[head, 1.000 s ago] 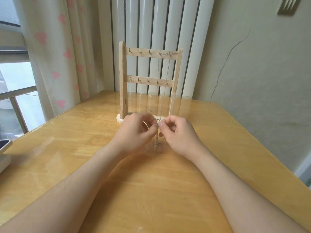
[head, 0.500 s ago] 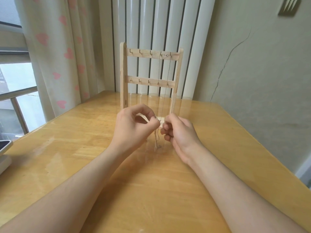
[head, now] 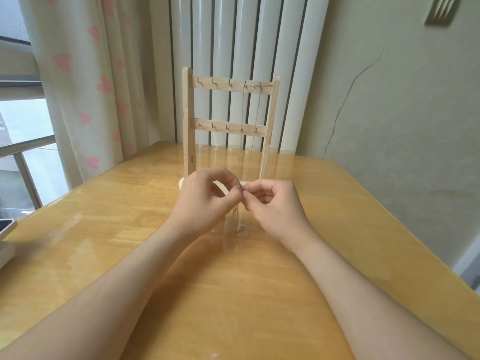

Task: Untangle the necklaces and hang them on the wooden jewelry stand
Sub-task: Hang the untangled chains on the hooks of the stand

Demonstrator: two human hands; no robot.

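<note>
The left hand pinches the top of a thin necklace between thumb and forefinger, its other fingers curled. The right hand pinches the same spot from the other side, so the fingertips meet. From that pinch the chain drops to the bench, where its lower end lies in a small heap between the two wrists.

The links look very fine. A sharp pull apart would likely tighten any knot rather than free it, or snap the chain. So small a grip could also slip and let the chain fall back into a heap. Both hands work just in front of the foot of the stand, where a hung necklace comes down from the right-hand hooks of the top rail. A stray knuckle could snag those strands, drag them off the hooks, or rock the light frame.

The bench is glossy yellow wood with strong reflections, which make the chain hard to see. At the far left is a window, then a pale curtain printed with pink hearts. Behind the stand rises a white ribbed radiator. On the right, a long crack runs down the greenish wall.
</note>
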